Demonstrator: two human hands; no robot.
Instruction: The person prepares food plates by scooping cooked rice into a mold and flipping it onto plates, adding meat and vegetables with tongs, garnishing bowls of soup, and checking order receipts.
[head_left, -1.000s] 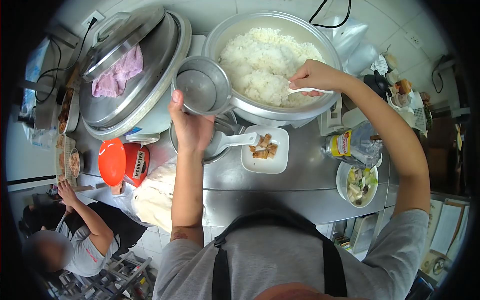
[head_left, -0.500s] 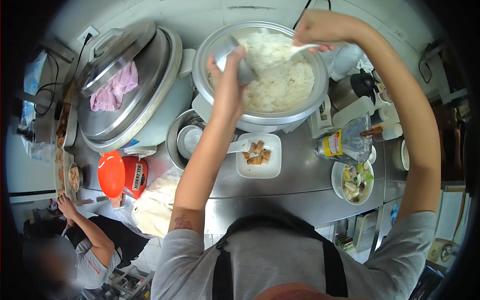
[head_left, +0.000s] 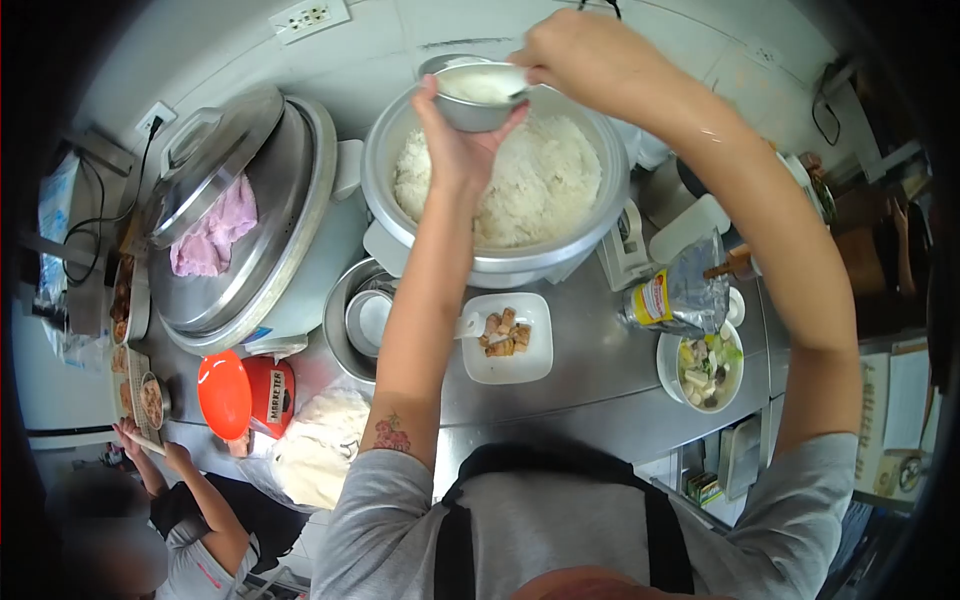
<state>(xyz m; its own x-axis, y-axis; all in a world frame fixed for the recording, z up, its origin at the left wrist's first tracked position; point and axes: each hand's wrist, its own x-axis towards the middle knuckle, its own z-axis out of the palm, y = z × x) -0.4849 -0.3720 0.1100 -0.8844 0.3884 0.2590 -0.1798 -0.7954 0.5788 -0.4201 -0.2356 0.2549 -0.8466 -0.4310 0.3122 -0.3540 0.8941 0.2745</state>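
My left hand (head_left: pixel 460 150) holds a small metal cup (head_left: pixel 474 114) from below, raised above the far side of the big rice pot (head_left: pixel 376 170). White rice shows inside the cup. In my right hand (head_left: pixel 590 62), fingers are closed round the handle of a white rice paddle (head_left: pixel 510 82); its blade is at the cup's mouth, partly hidden. Cooked rice (head_left: pixel 545 190) fills much of the pot below both hands. Nearer to me, a square white dish (head_left: pixel 475 365) holds browned meat pieces (head_left: pixel 508 333).
Left stands a large lidded cooker (head_left: pixel 290 270) with a pink cloth (head_left: pixel 215 232). A steel basin (head_left: pixel 337 335), red scale (head_left: pixel 268 395) and bagged dough-like mass (head_left: pixel 320 450) sit nearer. Right are a foil pouch (head_left: pixel 690 290) and soup bowl (head_left: pixel 672 385). A co-worker (head_left: pixel 215 500) works lower left.
The metal cup has turned upright and moved up, with rice now inside. My right hand has brought the paddle left to the cup's mouth. The view has shifted slightly.
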